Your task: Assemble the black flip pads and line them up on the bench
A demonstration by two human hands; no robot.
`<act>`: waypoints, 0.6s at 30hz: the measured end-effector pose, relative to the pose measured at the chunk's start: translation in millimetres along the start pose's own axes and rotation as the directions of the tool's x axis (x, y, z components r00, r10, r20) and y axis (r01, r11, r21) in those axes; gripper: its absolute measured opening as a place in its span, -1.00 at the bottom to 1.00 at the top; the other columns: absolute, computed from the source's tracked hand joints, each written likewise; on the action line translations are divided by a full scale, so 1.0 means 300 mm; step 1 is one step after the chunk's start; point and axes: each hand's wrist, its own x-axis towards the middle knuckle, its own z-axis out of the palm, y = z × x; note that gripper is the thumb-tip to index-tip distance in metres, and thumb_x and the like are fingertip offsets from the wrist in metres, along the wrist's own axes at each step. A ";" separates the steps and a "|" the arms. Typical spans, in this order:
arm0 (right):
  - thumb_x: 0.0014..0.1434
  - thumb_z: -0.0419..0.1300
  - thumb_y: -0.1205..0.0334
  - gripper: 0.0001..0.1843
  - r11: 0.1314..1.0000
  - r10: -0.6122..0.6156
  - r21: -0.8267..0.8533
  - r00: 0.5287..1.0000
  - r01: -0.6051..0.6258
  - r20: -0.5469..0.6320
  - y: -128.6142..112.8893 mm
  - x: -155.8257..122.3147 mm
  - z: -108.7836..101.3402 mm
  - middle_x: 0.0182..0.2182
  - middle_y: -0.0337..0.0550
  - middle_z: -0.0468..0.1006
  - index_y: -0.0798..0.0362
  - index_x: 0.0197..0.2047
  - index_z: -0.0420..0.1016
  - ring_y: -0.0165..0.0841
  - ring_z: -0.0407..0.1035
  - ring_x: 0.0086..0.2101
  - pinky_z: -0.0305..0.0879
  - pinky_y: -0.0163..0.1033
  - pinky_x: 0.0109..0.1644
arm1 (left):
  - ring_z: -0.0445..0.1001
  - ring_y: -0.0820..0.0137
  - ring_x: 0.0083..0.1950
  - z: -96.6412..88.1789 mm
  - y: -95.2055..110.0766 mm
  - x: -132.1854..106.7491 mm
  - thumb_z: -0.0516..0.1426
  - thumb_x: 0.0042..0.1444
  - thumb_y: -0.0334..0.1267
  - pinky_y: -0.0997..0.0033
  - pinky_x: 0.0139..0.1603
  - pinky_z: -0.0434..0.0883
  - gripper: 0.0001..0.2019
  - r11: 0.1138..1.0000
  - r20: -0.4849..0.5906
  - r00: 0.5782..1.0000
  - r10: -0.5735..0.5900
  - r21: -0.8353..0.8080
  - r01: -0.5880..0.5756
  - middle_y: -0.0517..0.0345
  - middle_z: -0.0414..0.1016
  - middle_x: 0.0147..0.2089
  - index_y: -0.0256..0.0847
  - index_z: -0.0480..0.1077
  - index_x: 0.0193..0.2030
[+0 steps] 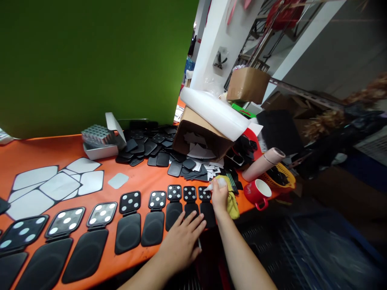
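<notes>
A row of opened black hinged cases point(157, 217) lies along the front of the orange table point(45, 151), each upper half carrying white dots. My left hand point(183, 239) rests flat with fingers spread on the lower pads of the cases at the right end of the row. My right hand point(220, 195) is closed round a small white squeeze bottle point(215, 184), its nozzle pointing left at the dotted half of the last case point(204, 194). A yellow cloth point(232, 203) lies under that hand.
A heap of loose black pads point(151, 147) lies mid-table beside a tipped cardboard box point(199, 139) and a white tray of grey parts point(98, 141). White backing sheets point(54, 185) lie at left. A red mug point(256, 193), a pink roll point(263, 163) and a yellow basket point(282, 177) stand at right.
</notes>
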 end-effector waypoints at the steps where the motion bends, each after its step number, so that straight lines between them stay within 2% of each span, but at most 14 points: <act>1: 0.02 0.09 -0.03 -0.62 1.000 -0.009 -0.008 1.000 0.009 -0.005 -0.001 -0.001 -0.002 -0.40 -0.01 0.54 0.14 -0.27 0.36 -0.26 0.42 -0.39 0.28 -0.22 -0.31 | -0.13 0.22 0.30 0.000 0.000 0.000 0.09 -0.03 -0.20 0.00 0.25 -0.15 -0.31 1.000 -0.002 1.000 -0.002 -0.001 0.002 0.22 -0.09 0.32 -0.01 -0.08 0.26; 5: 0.01 0.11 -0.02 -0.61 0.999 -0.023 -0.033 0.999 0.022 -0.029 -0.003 0.005 -0.010 -0.38 -0.01 0.54 0.13 -0.23 0.33 -0.26 0.42 -0.37 0.26 -0.22 -0.29 | -0.14 0.20 0.31 0.003 -0.002 0.002 0.09 -0.03 -0.20 -0.01 0.25 -0.17 -0.31 1.000 -0.002 1.000 0.002 -0.006 -0.002 0.21 -0.11 0.32 -0.02 -0.08 0.25; 18: 0.04 0.08 -0.03 -0.63 0.999 0.007 -0.050 0.999 -0.009 -0.042 0.004 0.007 -0.028 -0.40 -0.04 0.55 0.13 -0.27 0.35 -0.28 0.43 -0.42 0.27 -0.23 -0.32 | -0.15 0.23 0.31 0.004 0.002 -0.001 0.09 -0.05 -0.24 0.01 0.25 -0.18 -0.30 1.000 -0.004 1.000 0.002 0.004 -0.002 0.25 -0.11 0.32 -0.01 -0.09 0.26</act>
